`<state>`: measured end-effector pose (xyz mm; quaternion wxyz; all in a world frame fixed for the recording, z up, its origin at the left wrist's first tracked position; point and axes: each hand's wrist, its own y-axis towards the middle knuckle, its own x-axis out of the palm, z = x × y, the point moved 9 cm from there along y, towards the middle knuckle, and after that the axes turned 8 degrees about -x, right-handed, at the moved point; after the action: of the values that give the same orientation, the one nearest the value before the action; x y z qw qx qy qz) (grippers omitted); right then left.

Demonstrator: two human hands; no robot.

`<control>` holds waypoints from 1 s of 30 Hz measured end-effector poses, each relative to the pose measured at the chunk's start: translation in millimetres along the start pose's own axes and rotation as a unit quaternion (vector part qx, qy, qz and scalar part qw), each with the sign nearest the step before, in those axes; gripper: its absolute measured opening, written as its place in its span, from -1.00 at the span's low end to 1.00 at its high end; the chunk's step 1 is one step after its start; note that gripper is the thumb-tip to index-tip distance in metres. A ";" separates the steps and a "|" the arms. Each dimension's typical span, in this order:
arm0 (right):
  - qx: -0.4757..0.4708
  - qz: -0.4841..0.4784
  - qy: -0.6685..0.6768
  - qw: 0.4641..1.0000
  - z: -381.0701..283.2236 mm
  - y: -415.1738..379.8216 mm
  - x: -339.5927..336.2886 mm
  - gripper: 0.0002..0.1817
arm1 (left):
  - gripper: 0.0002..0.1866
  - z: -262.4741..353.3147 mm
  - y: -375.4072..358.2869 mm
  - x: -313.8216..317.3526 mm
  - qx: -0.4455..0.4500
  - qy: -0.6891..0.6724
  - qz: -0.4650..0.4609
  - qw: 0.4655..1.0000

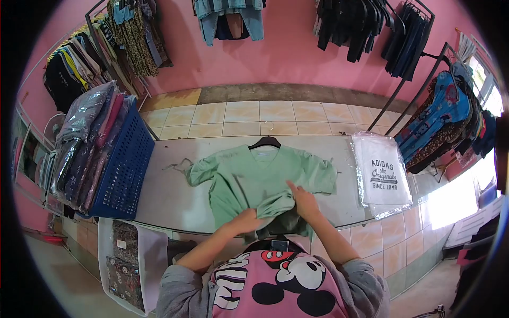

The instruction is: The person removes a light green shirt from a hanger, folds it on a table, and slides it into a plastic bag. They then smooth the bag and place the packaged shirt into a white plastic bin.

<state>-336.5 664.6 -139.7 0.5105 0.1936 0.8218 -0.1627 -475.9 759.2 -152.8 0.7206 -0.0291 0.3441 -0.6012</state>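
Note:
A light green short-sleeved blouse [236,175] lies spread on the white table, its neck toward the far edge. A black hanger [265,141] sits inside the neckline. My left hand [245,221] is closed on the blouse's lower part, near the table's front edge. On the other side, my right hand [303,202] grips the same gathered fabric, with its index finger stretched out over the blouse. Between the two hands the hem is bunched and lifted. A thin tie hangs loose beside the left sleeve.
On the white table [175,204], a plastic-wrapped white printed garment [377,177] lies at right. A blue basket [123,175] at left holds several bagged garments. Below it stands a white bin [154,259] with packaged clothes. Clothes racks line the pink wall [291,47].

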 end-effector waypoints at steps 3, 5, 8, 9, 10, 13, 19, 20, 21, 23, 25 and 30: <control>-0.203 0.150 -0.096 0.963 -9.1 3.7 -12.3 -0.50 | -0.48 -10.2 7.7 18.5 0.049 0.063 -0.030 0.996; -0.246 0.045 0.018 0.968 17.3 6.6 39.9 -0.54 | -0.39 -5.8 8.7 7.8 0.040 0.189 0.017 0.981; -0.153 -0.224 0.200 0.941 -15.4 -12.3 35.5 -0.55 | -0.44 -20.8 23.3 -16.3 0.046 0.227 0.167 0.958; -0.015 -0.378 0.264 0.888 -20.3 -33.2 40.3 -0.51 | -0.60 -23.9 27.4 -24.7 0.025 0.193 0.205 0.959; -0.016 -0.379 0.262 0.887 -13.7 -30.5 43.9 -0.51 | -0.60 -24.9 32.1 -25.7 0.024 0.192 0.206 0.959; -0.192 -0.220 0.194 0.937 -25.6 0.1 10.8 -0.54 | -0.60 2.9 32.0 -28.1 0.192 0.124 0.224 0.948; -0.179 0.060 0.042 0.981 8.2 45.5 -9.8 -0.63 | -0.42 47.5 27.4 -7.7 0.137 0.038 0.004 0.990; -0.181 0.059 0.043 0.981 10.8 45.4 -8.6 -0.63 | -0.42 43.6 31.3 -8.4 0.135 0.038 0.005 0.990; -0.181 -0.080 0.156 0.968 10.4 42.6 15.0 -0.64 | -0.44 18.3 44.6 -9.2 0.034 0.118 0.028 0.992; -0.177 -0.219 0.261 0.923 3.7 26.5 35.5 -0.64 | -0.52 -15.0 56.9 -20.9 -0.029 0.202 0.152 0.967; -0.140 -0.299 0.359 0.873 -4.4 11.1 42.2 -0.57 | -0.58 -5.6 58.2 -26.2 0.062 0.175 0.221 0.957; -0.227 -0.144 0.194 0.943 17.0 44.6 27.9 -0.51 | -0.71 -15.9 78.0 -3.5 0.099 0.119 0.113 0.981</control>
<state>-313.0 699.9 -175.2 0.3431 -0.0204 0.9391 -0.0033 -418.4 789.7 -198.9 0.7374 0.1530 0.3671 -0.5459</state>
